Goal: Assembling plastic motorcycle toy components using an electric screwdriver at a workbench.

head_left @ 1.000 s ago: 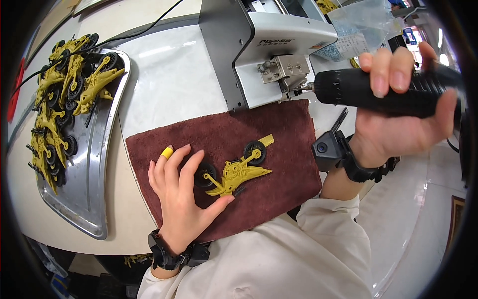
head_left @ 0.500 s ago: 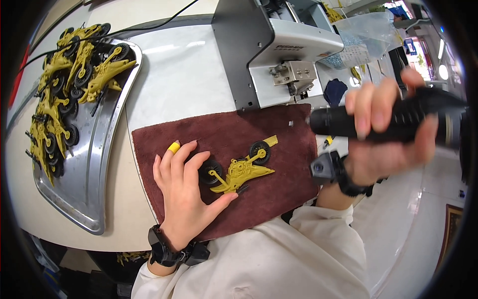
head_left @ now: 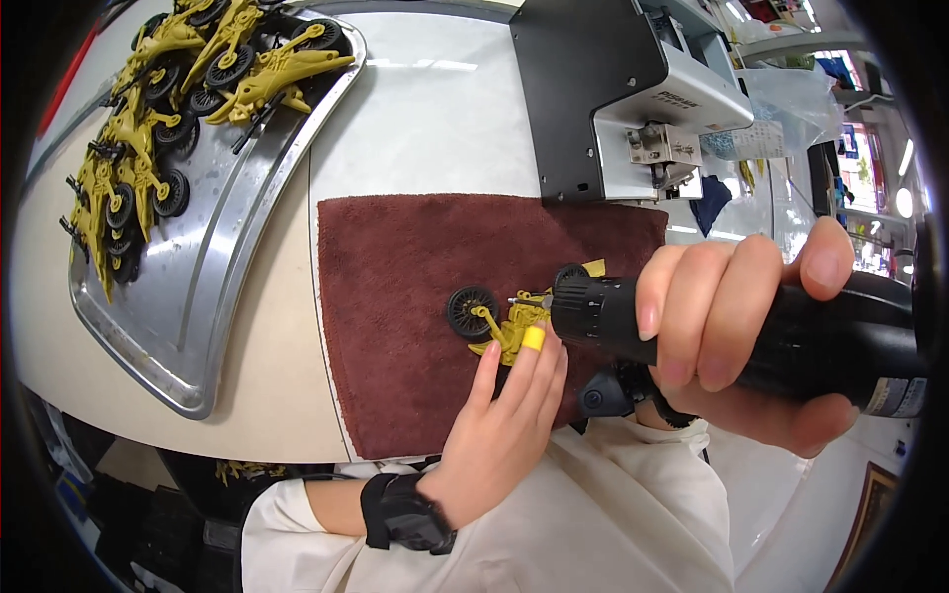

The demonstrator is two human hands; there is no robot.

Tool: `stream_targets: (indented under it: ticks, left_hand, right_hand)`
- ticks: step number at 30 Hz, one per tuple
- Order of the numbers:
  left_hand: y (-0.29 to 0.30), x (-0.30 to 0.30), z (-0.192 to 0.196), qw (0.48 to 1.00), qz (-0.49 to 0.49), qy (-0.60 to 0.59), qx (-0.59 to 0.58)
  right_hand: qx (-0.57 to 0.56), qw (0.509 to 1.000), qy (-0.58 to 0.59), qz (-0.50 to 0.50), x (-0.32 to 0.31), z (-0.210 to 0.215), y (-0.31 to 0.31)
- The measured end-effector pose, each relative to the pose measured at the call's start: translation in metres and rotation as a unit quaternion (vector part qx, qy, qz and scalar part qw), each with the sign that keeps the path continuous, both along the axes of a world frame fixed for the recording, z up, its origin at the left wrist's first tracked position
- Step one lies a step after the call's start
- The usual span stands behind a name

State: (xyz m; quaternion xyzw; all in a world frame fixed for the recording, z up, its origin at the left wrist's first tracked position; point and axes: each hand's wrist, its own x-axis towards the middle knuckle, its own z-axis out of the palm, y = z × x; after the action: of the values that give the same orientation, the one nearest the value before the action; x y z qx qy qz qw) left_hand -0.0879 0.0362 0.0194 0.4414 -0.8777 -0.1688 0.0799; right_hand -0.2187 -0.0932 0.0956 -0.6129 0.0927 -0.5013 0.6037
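On the brown cloth [head_left: 395,267] lies a yellow toy motorcycle [head_left: 522,321] with a black wheel [head_left: 472,312] at its left end. My left hand [head_left: 504,415] rests on its near side, fingers stretched out and fingertips against the yellow body; a yellow band circles one fingertip. The left thumb is hidden. My right hand [head_left: 722,316] is wrapped round a thick black electric screwdriver [head_left: 613,311]. Its thin bit points left, over the toy's body. Whether the bit touches a screw cannot be made out. The screwdriver hides much of the toy's right part.
At the left a metal tray [head_left: 282,188] holds several yellow toy motorcycles [head_left: 138,128] heaped at its far side. Behind the cloth stands a grey-and-black machine [head_left: 583,109]. A clear plastic bag [head_left: 791,109] and a dark blue cloth [head_left: 710,205] lie right of it.
The right hand has brought the screwdriver left and down over the toy motorcycle. The left hand has gone from around the toy to fingertips resting on it. The whole view has shifted.
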Motion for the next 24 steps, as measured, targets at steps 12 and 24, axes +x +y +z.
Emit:
stream_targets:
  ticks: [12,24]
  left_hand:
    - [0.001,-0.001,-0.017,0.998,0.036,0.051,-0.015]
    - [-0.048,0.066,-0.004,0.937,0.192,0.284,0.064]
  right_hand:
    - [0.009,1.000,0.013,0.018,0.014,-0.009,0.003]
    - [0.077,0.987,-0.085,-0.115,-0.011,0.008,0.012]
